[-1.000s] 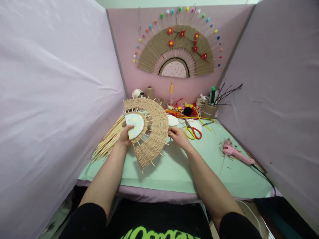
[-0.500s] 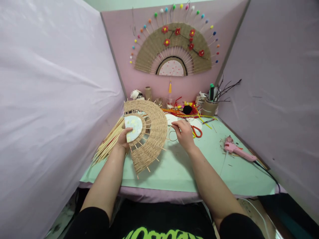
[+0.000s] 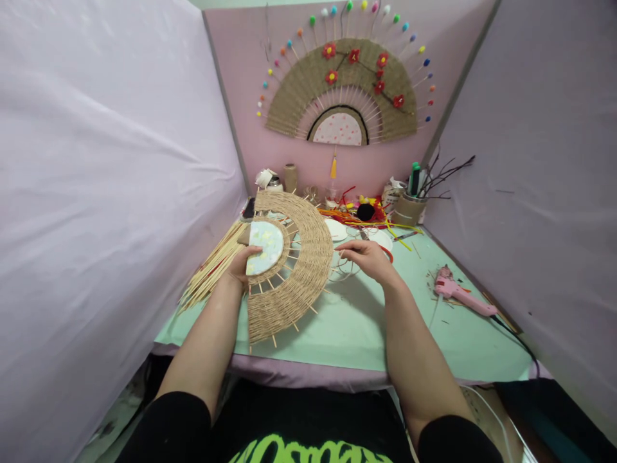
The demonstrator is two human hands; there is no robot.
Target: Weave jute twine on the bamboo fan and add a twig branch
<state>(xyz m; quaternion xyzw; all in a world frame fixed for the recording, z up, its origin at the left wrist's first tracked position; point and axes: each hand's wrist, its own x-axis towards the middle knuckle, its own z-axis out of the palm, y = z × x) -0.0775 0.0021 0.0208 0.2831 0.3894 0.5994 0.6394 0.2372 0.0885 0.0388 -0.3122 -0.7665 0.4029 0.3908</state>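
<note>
My left hand [image 3: 243,265] grips a half-round woven fan [image 3: 301,270] by its pale patterned centre disc [image 3: 265,246], holding it tilted over the green table [image 3: 347,328]. Thin wooden skewer tips stick out around the fan's rim. My right hand [image 3: 371,256] is just right of the fan's edge, fingers pinched on a thin strand of twine [image 3: 343,267] that loops down to the table. A bundle of loose wooden sticks [image 3: 212,270] lies under and left of the fan.
A finished fan with red flowers [image 3: 344,87] hangs on the pink back wall. A pink glue gun [image 3: 457,292] lies at the right. Scissors, coloured pipe cleaners [image 3: 366,218], a cup of pens and twigs [image 3: 409,202] and twine spools crowd the back. White screens wall both sides.
The fan has turned so its lower end swings nearer to me. My right hand has moved from the fan's edge up and right, drawing the twine out.
</note>
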